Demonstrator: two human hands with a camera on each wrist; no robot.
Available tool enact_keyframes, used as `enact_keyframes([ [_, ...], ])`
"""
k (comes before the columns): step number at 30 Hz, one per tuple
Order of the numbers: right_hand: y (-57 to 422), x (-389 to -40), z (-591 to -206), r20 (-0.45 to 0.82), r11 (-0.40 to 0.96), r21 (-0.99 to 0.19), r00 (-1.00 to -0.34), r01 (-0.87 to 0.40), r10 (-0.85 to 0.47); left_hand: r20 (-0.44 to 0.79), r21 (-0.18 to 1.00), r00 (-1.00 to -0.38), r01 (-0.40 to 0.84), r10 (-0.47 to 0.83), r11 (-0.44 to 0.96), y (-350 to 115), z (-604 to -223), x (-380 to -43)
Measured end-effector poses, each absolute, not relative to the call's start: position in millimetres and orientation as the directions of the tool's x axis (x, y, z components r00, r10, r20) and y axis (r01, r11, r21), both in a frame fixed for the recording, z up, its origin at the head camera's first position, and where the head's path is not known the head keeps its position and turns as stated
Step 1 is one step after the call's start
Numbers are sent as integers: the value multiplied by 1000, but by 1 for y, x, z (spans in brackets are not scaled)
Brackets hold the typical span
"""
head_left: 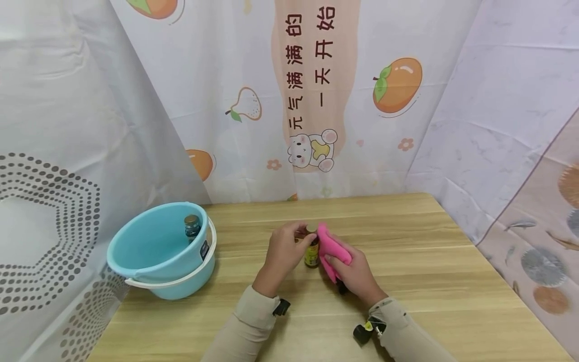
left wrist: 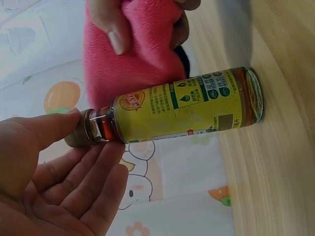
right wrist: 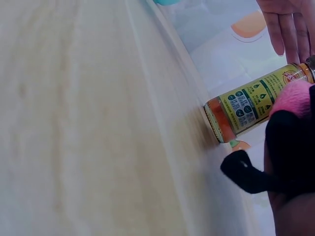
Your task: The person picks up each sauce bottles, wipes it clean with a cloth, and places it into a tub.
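A small glass bottle (left wrist: 182,105) with a yellow label and a brownish-gold cap (left wrist: 81,130) is upright at the middle of the table. My left hand (head_left: 285,251) pinches it by the cap and neck, thumb on one side and fingers on the other. Bunched in my right hand (head_left: 357,274) is a pink cloth (head_left: 334,254), which lies against the bottle's side. In the right wrist view the bottle's base (right wrist: 219,120) shows close over the wooden surface, and the cloth covers part of the label.
To the left stands a light blue bucket (head_left: 158,271) with a white handle (head_left: 181,279). Inside it is a dark glass jar or bottle (head_left: 192,226) with a gold lid. A printed curtain (head_left: 235,50) hangs behind the wooden table (head_left: 425,301).
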State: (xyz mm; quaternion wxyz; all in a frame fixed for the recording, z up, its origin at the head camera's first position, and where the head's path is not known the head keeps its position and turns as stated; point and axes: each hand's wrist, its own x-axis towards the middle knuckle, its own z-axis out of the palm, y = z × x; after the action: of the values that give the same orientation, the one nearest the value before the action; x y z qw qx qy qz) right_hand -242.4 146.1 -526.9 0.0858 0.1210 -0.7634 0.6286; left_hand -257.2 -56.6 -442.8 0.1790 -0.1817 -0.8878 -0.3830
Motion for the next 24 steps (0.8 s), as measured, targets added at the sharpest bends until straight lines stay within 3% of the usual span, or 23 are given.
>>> enact_keyframes([
  [10, 146, -242, -527, 306, 147, -938, -949, -314, -78, 438, 599, -872, 466, 220, 651, -57, -443, -257],
  [24, 146, -246, -529, 170, 245, -951, -981, -189, -94, 415, 612, -881, 454, 225, 648, -57, -441, -257],
])
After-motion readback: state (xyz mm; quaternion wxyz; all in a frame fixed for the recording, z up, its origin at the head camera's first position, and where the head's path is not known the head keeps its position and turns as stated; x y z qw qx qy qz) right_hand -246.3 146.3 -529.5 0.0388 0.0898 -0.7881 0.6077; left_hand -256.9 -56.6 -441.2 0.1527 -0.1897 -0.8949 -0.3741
